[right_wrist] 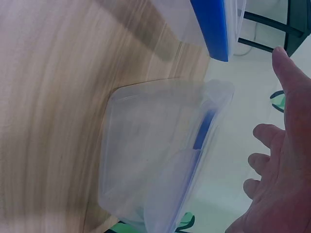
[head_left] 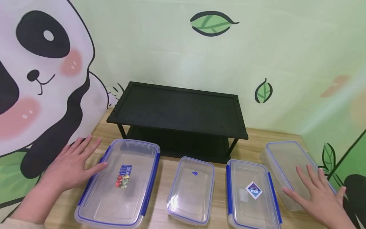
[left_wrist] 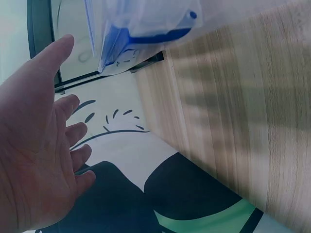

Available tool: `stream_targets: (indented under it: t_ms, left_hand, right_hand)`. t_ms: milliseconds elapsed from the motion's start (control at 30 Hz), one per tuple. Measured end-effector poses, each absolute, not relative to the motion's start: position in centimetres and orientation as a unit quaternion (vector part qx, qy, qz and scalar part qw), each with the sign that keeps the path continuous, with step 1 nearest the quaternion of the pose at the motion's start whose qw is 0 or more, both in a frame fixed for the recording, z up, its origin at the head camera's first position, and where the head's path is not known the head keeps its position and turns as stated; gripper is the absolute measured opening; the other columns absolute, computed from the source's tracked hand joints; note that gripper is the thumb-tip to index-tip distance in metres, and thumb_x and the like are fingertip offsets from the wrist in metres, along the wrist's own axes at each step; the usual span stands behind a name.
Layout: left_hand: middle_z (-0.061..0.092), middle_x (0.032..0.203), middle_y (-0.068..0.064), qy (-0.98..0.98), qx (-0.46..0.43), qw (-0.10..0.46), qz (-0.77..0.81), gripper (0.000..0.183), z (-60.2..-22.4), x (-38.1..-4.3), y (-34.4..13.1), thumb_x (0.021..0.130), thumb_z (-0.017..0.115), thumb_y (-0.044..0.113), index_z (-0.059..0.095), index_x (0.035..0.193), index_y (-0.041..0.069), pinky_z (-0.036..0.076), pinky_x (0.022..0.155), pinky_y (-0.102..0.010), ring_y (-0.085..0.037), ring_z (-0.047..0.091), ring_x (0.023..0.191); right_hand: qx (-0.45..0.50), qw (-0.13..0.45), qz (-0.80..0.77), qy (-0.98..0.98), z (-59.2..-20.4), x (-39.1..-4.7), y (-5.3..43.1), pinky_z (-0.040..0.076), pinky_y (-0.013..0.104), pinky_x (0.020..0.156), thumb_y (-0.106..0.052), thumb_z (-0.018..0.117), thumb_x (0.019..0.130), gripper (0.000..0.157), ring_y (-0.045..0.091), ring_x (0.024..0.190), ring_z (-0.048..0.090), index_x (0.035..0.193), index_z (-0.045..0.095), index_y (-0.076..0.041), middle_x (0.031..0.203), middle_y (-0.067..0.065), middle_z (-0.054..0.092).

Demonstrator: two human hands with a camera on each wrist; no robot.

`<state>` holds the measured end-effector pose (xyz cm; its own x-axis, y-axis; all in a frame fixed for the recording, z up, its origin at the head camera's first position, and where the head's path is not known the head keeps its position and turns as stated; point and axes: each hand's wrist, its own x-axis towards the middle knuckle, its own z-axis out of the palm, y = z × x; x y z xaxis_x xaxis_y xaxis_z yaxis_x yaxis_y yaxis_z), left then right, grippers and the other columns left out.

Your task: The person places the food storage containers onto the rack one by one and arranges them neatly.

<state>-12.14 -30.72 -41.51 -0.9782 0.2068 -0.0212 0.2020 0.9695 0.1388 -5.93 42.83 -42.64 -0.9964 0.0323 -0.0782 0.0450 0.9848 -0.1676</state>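
Four clear lidded boxes lie in a row on the wooden desk (head_left: 257, 140), in front of a black shelf (head_left: 178, 109). The left hand (head_left: 71, 165) hovers with fingers spread and straight, holding nothing, just beside the large box (head_left: 120, 184) at 9 o'clock of it; whether a fingertip touches its blue clip cannot be told. That box runs its long axis from 6 to 12 o'clock, leaning slightly toward 1. The right hand (head_left: 320, 194), fingers likewise straight and splayed, is over the near end of the tilted box (head_left: 288, 168) at the far right, whose long axis runs from 11 to 5 o'clock. Between them lie the small box (head_left: 191, 189) and the labelled box (head_left: 250, 194).
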Motion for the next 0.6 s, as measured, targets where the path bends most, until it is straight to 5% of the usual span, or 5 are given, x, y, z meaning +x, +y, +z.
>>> stream_targets:
  t_ms: [333, 600]
  left_hand:
    - [0.020, 0.173, -0.029, 0.988, 0.098, 0.043, 0.115, 0.099, -40.6, -11.6, -31.7, 0.100, 0.059, 0.070, 0.023, 0.171, 0.011, 0.019, 0.121, -0.077, -0.059, 0.016, 0.156]
    - [0.019, 0.174, -0.026, 0.978, 0.080, 0.079, 0.173, 0.099, -40.1, -10.7, -31.9, 0.099, 0.062, 0.069, 0.022, 0.171, 0.014, 0.026, 0.111, -0.085, -0.057, 0.020, 0.156]
  right_hand:
    - [-0.024, 0.015, -0.139, 0.990, -40.7, -7.9, 41.0, -0.021, 0.092, 0.098, -0.057, 0.061, 0.105, 0.097, 0.052, 0.158, -0.015, 0.171, 0.010, -0.009, 0.174, 0.027, -0.002]
    - [-0.048, 0.038, -0.230, 0.971, -38.8, -10.8, 38.4, 0.017, 0.090, 0.109, -0.050, 0.060, 0.108, 0.097, 0.066, 0.152, 0.013, 0.171, 0.003, -0.004, 0.172, 0.035, 0.005]
